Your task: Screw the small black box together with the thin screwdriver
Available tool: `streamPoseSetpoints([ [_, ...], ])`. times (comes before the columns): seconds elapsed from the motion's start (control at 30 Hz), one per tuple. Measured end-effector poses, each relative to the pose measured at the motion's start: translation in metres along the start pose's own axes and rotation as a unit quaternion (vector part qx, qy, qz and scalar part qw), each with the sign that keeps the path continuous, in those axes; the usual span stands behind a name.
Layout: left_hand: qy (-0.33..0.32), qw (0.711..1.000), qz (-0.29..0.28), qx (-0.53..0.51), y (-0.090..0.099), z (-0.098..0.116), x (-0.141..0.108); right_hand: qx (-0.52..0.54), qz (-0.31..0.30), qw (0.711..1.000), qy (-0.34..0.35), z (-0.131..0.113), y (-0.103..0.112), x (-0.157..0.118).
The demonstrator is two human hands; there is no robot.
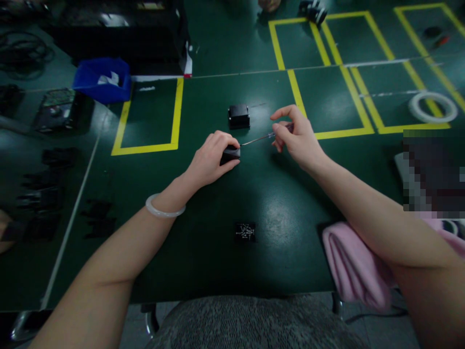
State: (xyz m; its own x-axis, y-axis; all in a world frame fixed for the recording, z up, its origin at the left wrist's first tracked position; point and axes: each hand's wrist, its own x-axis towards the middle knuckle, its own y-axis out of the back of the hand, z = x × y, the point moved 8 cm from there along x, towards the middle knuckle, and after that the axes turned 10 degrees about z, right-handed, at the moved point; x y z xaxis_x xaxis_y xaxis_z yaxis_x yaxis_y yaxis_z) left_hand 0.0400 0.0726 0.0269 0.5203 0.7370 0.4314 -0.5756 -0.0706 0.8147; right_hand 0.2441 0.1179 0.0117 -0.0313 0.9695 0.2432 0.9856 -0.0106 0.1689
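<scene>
My left hand (pixel 214 156) grips a small black block-shaped part (pixel 231 154) on the green table, with its fingers over the top and the thumb along the near side. In my right hand (pixel 296 135) is a screwdriver (pixel 271 135), pinched by the handle. Its thin shaft points left, and the tip is at the right edge of the black part; whether it touches a screw is too small to tell. Just beyond stands a second black block (pixel 239 116) with bright screws at its corners. Nearer my body, several loose screws (pixel 246 231) lie on a small dark square.
A blue bin (pixel 103 80) and a big black machine (pixel 119 39) stand at the far left. Dark parts (pixel 39 198) lie along the left. To the right are a white tape ring (pixel 433 107) and a pink cloth (pixel 358 264) under my right forearm. Yellow tape marks rectangles.
</scene>
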Motion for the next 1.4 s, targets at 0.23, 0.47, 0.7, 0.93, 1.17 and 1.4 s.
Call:
streamPoseSetpoints([
  [0.23,-0.001,1.0,0.002,0.002,0.001,0.001,0.0,0.015,0.002,1.0,-0.025,-0.006,-0.001,-0.002],
  [0.47,0.003,1.0,-0.002,0.005,0.0,0.0,0.0,0.009,-0.004,1.0,-0.023,-0.008,-0.003,-0.003],
  [0.7,-0.009,1.0,0.008,0.004,0.001,0.001,-0.001,0.009,-0.002,1.0,-0.011,-0.004,-0.002,-0.001],
  [0.93,-0.005,1.0,0.009,-0.003,0.0,-0.001,-0.001,0.033,-0.01,0.999,-0.019,-0.005,-0.004,-0.002],
  [1.17,-0.004,1.0,0.003,0.001,0.0,0.0,-0.001,0.017,-0.002,1.0,-0.019,-0.005,-0.002,-0.001],
  [1.4,-0.005,1.0,0.004,-0.002,0.0,0.0,0.0,0.006,-0.01,1.0,-0.001,0.001,-0.001,0.001],
])
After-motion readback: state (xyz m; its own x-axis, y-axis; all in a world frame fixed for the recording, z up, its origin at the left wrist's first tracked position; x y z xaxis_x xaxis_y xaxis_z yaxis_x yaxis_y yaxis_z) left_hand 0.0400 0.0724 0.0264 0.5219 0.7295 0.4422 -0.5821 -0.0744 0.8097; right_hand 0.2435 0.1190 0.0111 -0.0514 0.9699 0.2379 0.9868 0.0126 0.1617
